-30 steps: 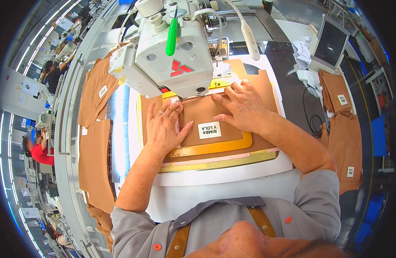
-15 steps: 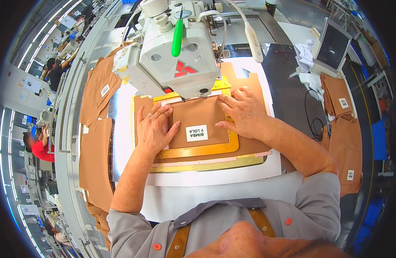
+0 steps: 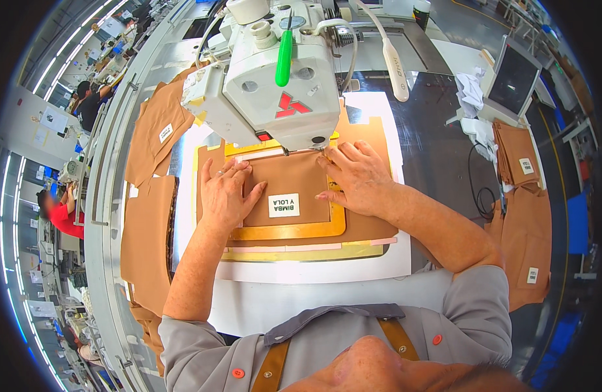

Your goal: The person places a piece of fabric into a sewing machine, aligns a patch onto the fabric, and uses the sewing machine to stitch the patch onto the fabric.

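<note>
A brown fabric piece [image 3: 291, 173] with a white printed label [image 3: 284, 205] lies flat inside a yellow clamp frame [image 3: 288, 231], under the head of a white sewing machine [image 3: 281, 98]. My left hand [image 3: 224, 196] rests on the left side of the piece, fingers stretched toward the machine. On the right side, my right hand [image 3: 361, 178] lies with its fingers spread, the fingertips close to the needle area and the thumb pointing inward over the frame. Neither hand grips anything; both press on the cloth. The needle tip is too small to make out.
A green-handled screwdriver [image 3: 284, 59] stands against the machine head. Brown fabric pieces lie at the left [image 3: 147, 242], and more are stacked at the right [image 3: 526, 242]. A monitor [image 3: 513, 77] stands at the far right. Other people work at the far left.
The yellow frame and the fabric have shifted left under the machine head, and both my hands have moved left with them. The whole view has also shifted slightly.
</note>
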`<state>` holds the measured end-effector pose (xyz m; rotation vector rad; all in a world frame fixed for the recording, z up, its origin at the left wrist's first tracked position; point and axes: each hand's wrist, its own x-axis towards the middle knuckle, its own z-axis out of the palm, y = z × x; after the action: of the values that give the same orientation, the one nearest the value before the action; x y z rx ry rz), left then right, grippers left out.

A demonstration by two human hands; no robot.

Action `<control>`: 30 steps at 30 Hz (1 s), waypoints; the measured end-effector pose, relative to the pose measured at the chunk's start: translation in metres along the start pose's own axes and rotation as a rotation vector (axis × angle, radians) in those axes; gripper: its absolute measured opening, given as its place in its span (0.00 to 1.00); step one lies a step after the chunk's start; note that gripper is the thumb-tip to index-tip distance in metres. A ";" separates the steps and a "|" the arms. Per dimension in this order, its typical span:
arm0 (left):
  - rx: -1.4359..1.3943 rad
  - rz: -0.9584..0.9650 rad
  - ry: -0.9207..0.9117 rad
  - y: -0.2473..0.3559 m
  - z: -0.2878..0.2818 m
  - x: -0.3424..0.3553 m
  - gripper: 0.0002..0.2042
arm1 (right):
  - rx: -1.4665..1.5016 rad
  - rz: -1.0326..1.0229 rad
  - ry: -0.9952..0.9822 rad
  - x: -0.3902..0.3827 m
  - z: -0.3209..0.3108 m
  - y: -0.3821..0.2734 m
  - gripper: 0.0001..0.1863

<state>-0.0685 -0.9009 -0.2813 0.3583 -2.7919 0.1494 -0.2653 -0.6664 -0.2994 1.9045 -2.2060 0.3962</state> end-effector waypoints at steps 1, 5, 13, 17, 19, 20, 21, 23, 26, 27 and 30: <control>0.051 0.029 0.026 0.003 0.000 0.002 0.15 | 0.025 0.012 -0.041 0.001 0.000 -0.001 0.38; -0.241 0.199 0.029 0.038 0.001 0.018 0.12 | 0.030 0.001 -0.004 0.000 0.003 -0.001 0.39; -0.404 0.281 -0.014 0.069 0.029 0.042 0.25 | 0.048 -0.066 0.109 -0.006 0.010 0.004 0.35; -0.439 0.255 0.005 0.072 0.033 0.040 0.24 | 0.053 -0.097 0.162 -0.007 0.009 0.005 0.33; -0.435 0.252 0.020 0.073 0.035 0.040 0.24 | 0.068 -0.091 0.159 -0.009 0.010 0.005 0.33; -0.445 0.244 0.014 0.072 0.036 0.040 0.24 | 0.081 -0.089 0.157 -0.009 0.011 0.005 0.32; -0.454 0.237 0.007 0.072 0.036 0.040 0.24 | 0.081 -0.085 0.158 -0.009 0.009 0.005 0.32; -0.455 0.241 0.008 0.072 0.034 0.040 0.24 | 0.111 -0.036 0.021 -0.008 0.003 0.002 0.33; -0.453 0.243 0.011 0.073 0.033 0.041 0.23 | 0.113 -0.037 0.037 -0.008 0.003 0.003 0.33; -0.448 0.241 0.014 0.073 0.033 0.042 0.23 | 0.114 -0.033 0.038 -0.008 0.003 0.003 0.33; -0.446 0.232 -0.001 0.074 0.034 0.042 0.24 | 0.107 -0.031 0.050 -0.009 0.007 0.004 0.32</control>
<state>-0.1366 -0.8443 -0.3041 -0.0739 -2.7542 -0.4153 -0.2675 -0.6600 -0.3087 1.9571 -2.1615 0.5602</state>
